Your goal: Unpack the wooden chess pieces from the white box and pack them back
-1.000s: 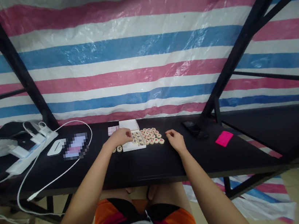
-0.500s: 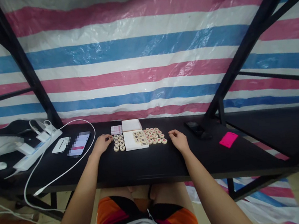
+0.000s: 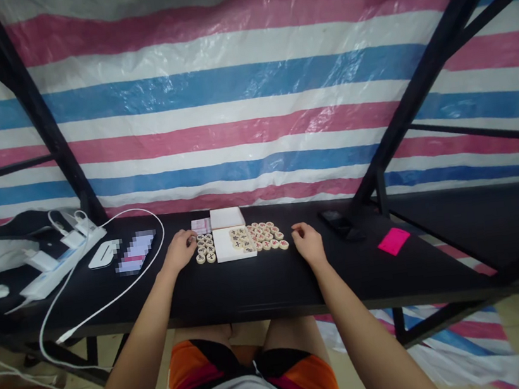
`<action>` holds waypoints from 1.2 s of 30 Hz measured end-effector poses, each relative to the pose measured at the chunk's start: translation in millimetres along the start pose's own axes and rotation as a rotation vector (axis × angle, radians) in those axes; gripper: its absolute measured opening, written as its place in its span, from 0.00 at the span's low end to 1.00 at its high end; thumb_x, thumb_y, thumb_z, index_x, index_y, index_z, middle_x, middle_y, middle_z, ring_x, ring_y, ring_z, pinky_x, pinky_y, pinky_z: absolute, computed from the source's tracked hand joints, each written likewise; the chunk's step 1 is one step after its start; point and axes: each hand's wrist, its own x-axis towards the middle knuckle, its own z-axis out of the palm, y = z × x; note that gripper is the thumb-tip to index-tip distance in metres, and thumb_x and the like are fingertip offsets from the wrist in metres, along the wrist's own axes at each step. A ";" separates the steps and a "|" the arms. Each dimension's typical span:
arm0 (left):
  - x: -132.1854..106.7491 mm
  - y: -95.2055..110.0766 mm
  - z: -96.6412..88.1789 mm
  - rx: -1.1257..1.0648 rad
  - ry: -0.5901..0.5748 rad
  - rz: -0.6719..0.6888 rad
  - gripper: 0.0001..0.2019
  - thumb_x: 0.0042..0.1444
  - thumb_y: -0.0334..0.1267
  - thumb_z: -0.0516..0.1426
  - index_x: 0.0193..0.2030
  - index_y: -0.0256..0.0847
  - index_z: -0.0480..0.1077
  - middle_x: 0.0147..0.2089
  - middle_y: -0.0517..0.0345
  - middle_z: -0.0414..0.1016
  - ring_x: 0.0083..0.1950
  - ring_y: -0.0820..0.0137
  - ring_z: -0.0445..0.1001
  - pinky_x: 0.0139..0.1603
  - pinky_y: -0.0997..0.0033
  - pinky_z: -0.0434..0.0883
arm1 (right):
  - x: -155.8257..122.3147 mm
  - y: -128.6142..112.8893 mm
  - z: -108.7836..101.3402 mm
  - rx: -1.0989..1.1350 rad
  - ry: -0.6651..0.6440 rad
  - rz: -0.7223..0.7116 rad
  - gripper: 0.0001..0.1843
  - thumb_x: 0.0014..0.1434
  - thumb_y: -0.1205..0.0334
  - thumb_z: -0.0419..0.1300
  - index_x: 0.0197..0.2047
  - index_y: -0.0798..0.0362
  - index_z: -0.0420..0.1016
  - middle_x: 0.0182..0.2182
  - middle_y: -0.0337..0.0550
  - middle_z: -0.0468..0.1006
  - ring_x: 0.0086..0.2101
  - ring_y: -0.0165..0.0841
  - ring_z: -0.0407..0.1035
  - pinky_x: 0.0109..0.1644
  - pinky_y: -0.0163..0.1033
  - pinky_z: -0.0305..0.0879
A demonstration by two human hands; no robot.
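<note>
My left hand (image 3: 182, 250) rests on the black table with fingers loosely curled. Its fingertips are at the outer edge of a block of round Chinese chess pieces (image 3: 205, 249) with dark characters. My right hand (image 3: 308, 243) lies on the other side, fingers bent and a small gap at the thumb; I see nothing in it. It is just apart from the loosely grouped red-marked chess pieces (image 3: 268, 236). Between the two groups sits a white box (image 3: 224, 246), with more dark-marked pieces (image 3: 242, 240) at its right side.
Behind the box are a white lid or tray (image 3: 225, 218) and a pinkish packet (image 3: 200, 226). To the left lie a phone (image 3: 136, 251), a white cable (image 3: 111, 305) and a power strip (image 3: 54, 270). On the right are a black device (image 3: 340, 223) and a pink card (image 3: 394, 241).
My view has shifted slightly. My left hand has edged a little closer over the dark-marked pieces, and the thumb gap of my right hand shows more. The chess pieces stay in place.
</note>
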 end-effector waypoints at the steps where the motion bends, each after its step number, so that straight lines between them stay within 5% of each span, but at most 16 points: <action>1: -0.8 3.2 -1.6 -0.007 0.004 0.011 0.12 0.55 0.35 0.50 0.42 0.40 0.73 0.35 0.56 0.70 0.39 0.68 0.70 0.43 0.71 0.67 | -1.8 -5.6 -0.6 -0.027 0.036 -0.068 0.15 0.53 0.62 0.49 0.39 0.55 0.73 0.35 0.48 0.75 0.35 0.37 0.68 0.44 0.42 0.63; 4: -4.8 15.3 -7.5 -0.018 -0.064 0.013 0.10 0.54 0.34 0.50 0.38 0.41 0.71 0.28 0.61 0.69 0.31 0.71 0.68 0.36 0.73 0.65 | -12.7 -32.2 0.1 -0.109 0.045 -0.334 0.13 0.58 0.63 0.49 0.40 0.55 0.73 0.37 0.49 0.74 0.39 0.39 0.66 0.46 0.43 0.62; 8: -11.2 35.4 -12.5 0.058 -0.185 0.043 0.07 0.52 0.34 0.52 0.33 0.42 0.71 0.26 0.61 0.71 0.30 0.70 0.70 0.36 0.73 0.63 | -35.7 -74.0 8.7 -0.202 -0.165 -0.766 0.11 0.62 0.63 0.50 0.37 0.53 0.73 0.36 0.48 0.74 0.39 0.39 0.65 0.47 0.44 0.61; 11: -13.4 45.6 -12.0 0.128 -0.227 0.089 0.07 0.52 0.34 0.51 0.31 0.42 0.71 0.27 0.59 0.73 0.32 0.69 0.71 0.36 0.73 0.63 | -47.1 -91.0 13.9 -0.271 -0.266 -0.939 0.12 0.64 0.59 0.50 0.38 0.53 0.74 0.35 0.47 0.75 0.39 0.39 0.65 0.47 0.44 0.60; 17: -12.8 44.5 -9.7 0.175 -0.218 0.109 0.07 0.53 0.34 0.51 0.32 0.43 0.71 0.28 0.59 0.74 0.34 0.67 0.73 0.36 0.72 0.63 | -49.2 -93.5 10.6 -0.266 -0.293 -0.915 0.13 0.64 0.56 0.52 0.38 0.53 0.74 0.33 0.47 0.75 0.40 0.40 0.66 0.47 0.45 0.61; 24: -12.4 60.7 -0.5 0.190 -0.188 0.146 0.12 0.57 0.34 0.50 0.43 0.44 0.73 0.39 0.55 0.77 0.43 0.66 0.74 0.44 0.71 0.66 | -46.9 -89.4 9.4 -0.138 -0.325 -0.894 0.12 0.59 0.67 0.52 0.44 0.52 0.72 0.40 0.47 0.76 0.44 0.39 0.66 0.51 0.45 0.62; 27: -7.8 83.9 11.7 0.180 -0.257 0.299 0.15 0.60 0.36 0.49 0.50 0.45 0.72 0.47 0.53 0.74 0.49 0.65 0.72 0.48 0.70 0.66 | -42.4 -81.7 10.1 -0.147 -0.246 -0.790 0.13 0.58 0.72 0.50 0.41 0.53 0.72 0.39 0.48 0.74 0.42 0.39 0.65 0.50 0.44 0.62; 30: 0.8 105.7 23.2 0.195 -0.332 0.354 0.15 0.61 0.38 0.48 0.48 0.44 0.73 0.45 0.52 0.75 0.47 0.64 0.74 0.47 0.69 0.67 | -40.0 -75.0 10.8 -0.183 -0.251 -0.746 0.12 0.56 0.74 0.49 0.35 0.52 0.71 0.34 0.46 0.73 0.39 0.38 0.65 0.46 0.42 0.63; 36: 22.3 126.4 25.9 0.196 -0.567 0.192 0.12 0.57 0.41 0.53 0.41 0.44 0.76 0.41 0.52 0.78 0.44 0.62 0.76 0.43 0.69 0.69 | -41.4 -74.1 11.9 -0.190 -0.292 -0.784 0.12 0.55 0.75 0.49 0.33 0.51 0.71 0.32 0.44 0.72 0.37 0.37 0.65 0.45 0.40 0.62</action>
